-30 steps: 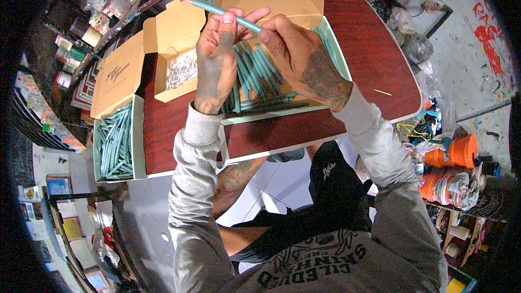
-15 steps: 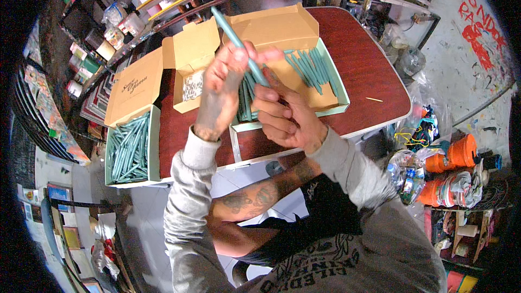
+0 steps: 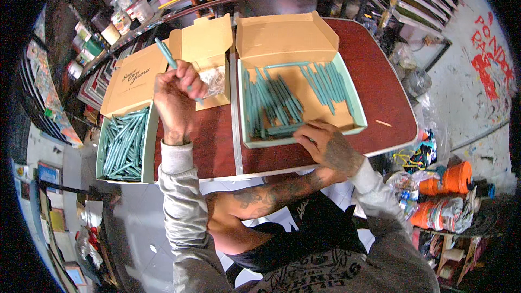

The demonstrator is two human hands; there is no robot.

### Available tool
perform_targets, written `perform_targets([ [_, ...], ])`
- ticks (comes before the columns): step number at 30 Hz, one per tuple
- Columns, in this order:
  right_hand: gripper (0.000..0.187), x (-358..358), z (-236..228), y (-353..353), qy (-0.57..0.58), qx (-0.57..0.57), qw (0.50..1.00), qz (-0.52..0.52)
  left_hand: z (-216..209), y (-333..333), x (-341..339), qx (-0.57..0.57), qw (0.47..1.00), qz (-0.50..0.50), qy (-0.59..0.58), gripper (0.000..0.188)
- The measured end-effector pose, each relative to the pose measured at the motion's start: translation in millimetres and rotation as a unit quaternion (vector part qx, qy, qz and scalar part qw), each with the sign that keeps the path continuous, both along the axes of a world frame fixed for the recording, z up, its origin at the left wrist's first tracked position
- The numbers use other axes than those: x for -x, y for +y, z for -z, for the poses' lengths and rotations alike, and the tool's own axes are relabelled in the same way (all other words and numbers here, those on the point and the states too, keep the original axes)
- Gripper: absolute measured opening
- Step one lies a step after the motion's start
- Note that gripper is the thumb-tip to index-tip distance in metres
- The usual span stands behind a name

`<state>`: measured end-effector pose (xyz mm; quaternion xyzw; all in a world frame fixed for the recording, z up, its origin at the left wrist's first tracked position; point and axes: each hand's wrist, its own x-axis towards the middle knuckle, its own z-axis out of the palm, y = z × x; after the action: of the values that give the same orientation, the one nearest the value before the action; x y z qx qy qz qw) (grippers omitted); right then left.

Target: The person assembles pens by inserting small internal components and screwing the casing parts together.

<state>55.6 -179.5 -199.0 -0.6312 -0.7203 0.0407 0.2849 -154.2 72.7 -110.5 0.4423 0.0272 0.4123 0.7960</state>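
Observation:
My left hand (image 3: 176, 84) is raised above the table and closed round a teal pen (image 3: 164, 51), which points up and to the left. My right hand (image 3: 328, 144) rests at the front rim of the right cardboard box (image 3: 355, 127), with bent fingers apart and fingertips over its inside. Several teal pens (image 3: 325, 84) lie in that box, in loose rows; one pen (image 3: 285, 128) lies crosswise near my right fingers. The left box (image 3: 153, 152) is heaped with more teal pens (image 3: 125, 146). Between them, a smaller open box (image 3: 203, 35) holds small pale pieces (image 3: 215, 81).
All boxes stand on a dark red table (image 3: 380, 97), with a thin pale stick (image 3: 383, 123) at right. Another person's bare tattooed arm (image 3: 260, 198) passes below my hands. Shelves with paint jars (image 3: 111, 32) line the back; orange containers (image 3: 456, 176) stand at right.
My hands have parted. The left moved left with the pen, while the right came away from it and lowered to the right box's front rim. The view has shifted slightly.

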Motion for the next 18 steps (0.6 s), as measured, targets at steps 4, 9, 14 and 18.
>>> perform_targets([
  [4, 0.016, -3, -35, 13, 0.054, 0.016, 0.998, -0.032, 0, 15, 21, 0.019, 0.994, -0.103, 0.041, 0.042],
  [9, 0.014, -2, -62, 121, 0.030, -0.017, 0.992, -0.124, 12, 18, 25, -0.023, 0.967, -0.217, 0.131, 0.037],
  [14, 0.013, 30, -25, 281, -0.057, -0.015, 0.989, -0.138, 33, 34, 1, 0.018, 0.970, -0.215, 0.108, 0.028],
  [18, 0.026, 77, -34, 296, -0.099, 0.163, 0.979, -0.071, 43, 29, 5, 0.027, 0.975, -0.198, 0.091, 0.027],
])
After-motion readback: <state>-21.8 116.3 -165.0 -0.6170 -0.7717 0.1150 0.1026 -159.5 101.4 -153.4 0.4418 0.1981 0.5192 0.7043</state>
